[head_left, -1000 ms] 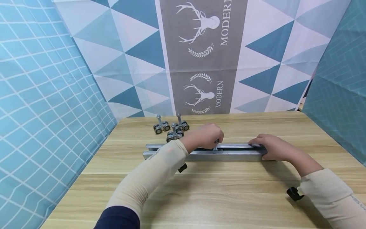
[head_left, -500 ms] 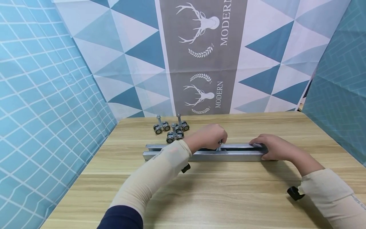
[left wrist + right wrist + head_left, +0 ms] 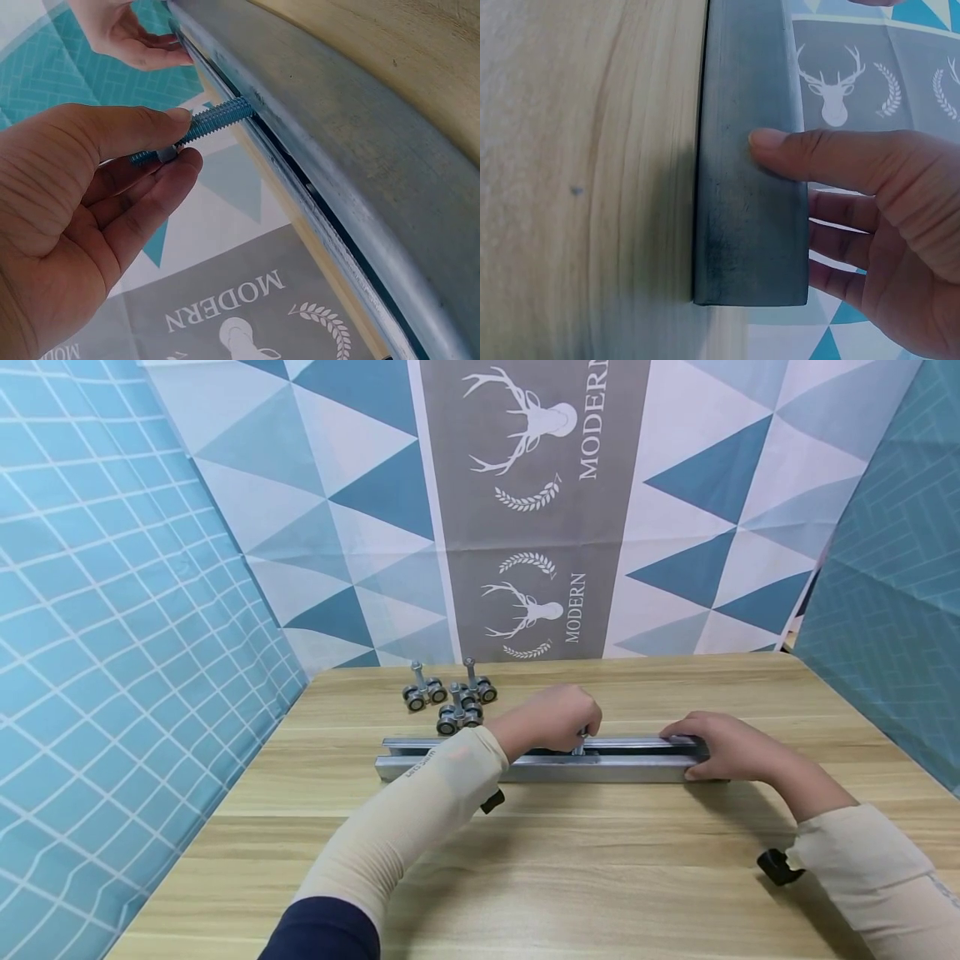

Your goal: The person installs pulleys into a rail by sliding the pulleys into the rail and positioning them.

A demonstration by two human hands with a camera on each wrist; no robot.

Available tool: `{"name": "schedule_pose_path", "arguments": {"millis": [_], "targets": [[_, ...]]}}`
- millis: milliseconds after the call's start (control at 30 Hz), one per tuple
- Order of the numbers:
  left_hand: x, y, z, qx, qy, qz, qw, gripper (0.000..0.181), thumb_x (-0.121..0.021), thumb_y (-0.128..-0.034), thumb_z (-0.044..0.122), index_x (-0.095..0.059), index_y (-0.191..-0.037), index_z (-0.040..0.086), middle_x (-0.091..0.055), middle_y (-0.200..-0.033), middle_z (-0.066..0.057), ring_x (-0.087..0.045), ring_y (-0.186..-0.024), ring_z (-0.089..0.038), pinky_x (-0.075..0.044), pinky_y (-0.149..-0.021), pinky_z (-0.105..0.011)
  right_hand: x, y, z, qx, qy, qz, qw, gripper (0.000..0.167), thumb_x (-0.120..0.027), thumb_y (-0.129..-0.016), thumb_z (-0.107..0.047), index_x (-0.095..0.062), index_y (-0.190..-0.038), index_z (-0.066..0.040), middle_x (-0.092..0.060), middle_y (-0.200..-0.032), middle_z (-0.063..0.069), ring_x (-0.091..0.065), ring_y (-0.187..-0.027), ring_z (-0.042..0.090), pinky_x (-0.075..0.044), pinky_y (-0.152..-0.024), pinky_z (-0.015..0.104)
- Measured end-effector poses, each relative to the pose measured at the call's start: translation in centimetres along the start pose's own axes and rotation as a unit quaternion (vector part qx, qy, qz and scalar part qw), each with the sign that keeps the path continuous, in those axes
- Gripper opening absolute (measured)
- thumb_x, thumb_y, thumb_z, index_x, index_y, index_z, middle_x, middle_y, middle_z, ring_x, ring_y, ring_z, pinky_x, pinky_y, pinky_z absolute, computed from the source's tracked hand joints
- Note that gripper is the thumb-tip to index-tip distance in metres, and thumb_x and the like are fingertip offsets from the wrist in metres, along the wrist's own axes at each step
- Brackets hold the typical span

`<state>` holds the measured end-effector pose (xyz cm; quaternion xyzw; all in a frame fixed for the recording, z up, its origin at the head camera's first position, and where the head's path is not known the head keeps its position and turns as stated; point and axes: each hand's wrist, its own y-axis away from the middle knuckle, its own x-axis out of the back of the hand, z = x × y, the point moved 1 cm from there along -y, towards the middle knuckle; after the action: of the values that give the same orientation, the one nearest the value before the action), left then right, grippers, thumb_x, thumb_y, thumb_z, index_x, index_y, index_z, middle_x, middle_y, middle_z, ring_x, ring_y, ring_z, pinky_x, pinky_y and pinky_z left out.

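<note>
Across the wood-grained counter (image 3: 585, 868), a slotted metal rail (image 3: 637, 769) was laid from left to right, with its slot turned upward. A little to the right of the rail's middle, a threaded bolt (image 3: 221, 122) was held by the left hand (image 3: 551, 718); the grip of this hand was pinching it between the thumb and the fingers. On the bolt, a nut (image 3: 166, 154) was seen just at the fingertips. The lower end of the bolt was set in the slot, and what was inside there was hidden by the walls of the rail.

Near its right end, the rail was clasped by the right hand (image 3: 723, 747), whose grip was closed on it: the thumb was pressed on the near wall, and the fingers were placed at the far side.

Behind the rail, toward the left, three roller trolleys (image 3: 448, 719) were grouped close together on their wheels, with their stems pointed up. Both forearms were covered by cream sleeves (image 3: 405, 810). At the back, a printed cloth (image 3: 532, 527) was hung, decorated with triangles, deer heads and the word MODERN.
</note>
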<state>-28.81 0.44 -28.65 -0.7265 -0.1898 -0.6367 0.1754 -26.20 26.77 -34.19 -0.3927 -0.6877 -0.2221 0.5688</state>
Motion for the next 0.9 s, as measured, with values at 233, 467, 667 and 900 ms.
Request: {"name": "schedule_pose_path", "arguments": {"millis": [233,467,667,900], "targets": [[0.0,-0.2,0.1,0.002,-0.003,-0.002,1.0,0.015,-0.064,-0.0778,0.0,-0.071,-0.082,0.012,-0.064,-0.08,0.006,-0.051,-0.07,-0.009,-0.047,-0.07,-0.024,0.0,0.1,0.3,-0.005,0.0,0.004,1.0,0.055,-0.088,-0.07,-0.018,-0.067,-0.119,-0.005,-0.065,-0.109,0.009,-0.061,-0.098,0.028,-0.049,-0.083,0.051],[0.1,-0.3,0.3,-0.004,-0.005,0.002,1.0,0.016,-0.064,-0.0781,0.001,-0.073,-0.084,0.012,-0.066,-0.083,0.006,-0.055,-0.072,-0.008,-0.048,-0.072,-0.024,0.1,0.1,0.4,-0.009,-0.002,-0.002,1.0,0.055,-0.087,-0.07,-0.019,-0.067,-0.119,-0.006,-0.065,-0.109,0.009,-0.061,-0.099,0.028,-0.049,-0.083,0.052],[0.2,-0.6,0.4,-0.007,-0.003,-0.001,1.0,0.015,-0.062,-0.0768,-0.001,-0.066,-0.075,0.013,-0.057,-0.074,0.007,-0.044,-0.067,-0.01,-0.041,-0.064,-0.023,0.1,0.2,0.4,-0.009,-0.002,-0.003,0.9999,0.056,-0.088,-0.069,-0.02,-0.067,-0.119,-0.005,-0.065,-0.108,0.008,-0.061,-0.098,0.027,-0.049,-0.083,0.051],[0.0,-1.0,0.5,-0.004,0.002,-0.009,1.0,0.022,-0.06,-0.0772,-0.002,-0.054,-0.068,0.016,-0.048,-0.07,0.007,-0.037,-0.065,-0.011,-0.032,-0.06,-0.022,0.1,0.2,0.4,-0.01,-0.006,-0.004,0.9999,0.056,-0.087,-0.07,-0.019,-0.067,-0.12,-0.005,-0.065,-0.108,0.008,-0.06,-0.097,0.027,-0.049,-0.082,0.05]]}}
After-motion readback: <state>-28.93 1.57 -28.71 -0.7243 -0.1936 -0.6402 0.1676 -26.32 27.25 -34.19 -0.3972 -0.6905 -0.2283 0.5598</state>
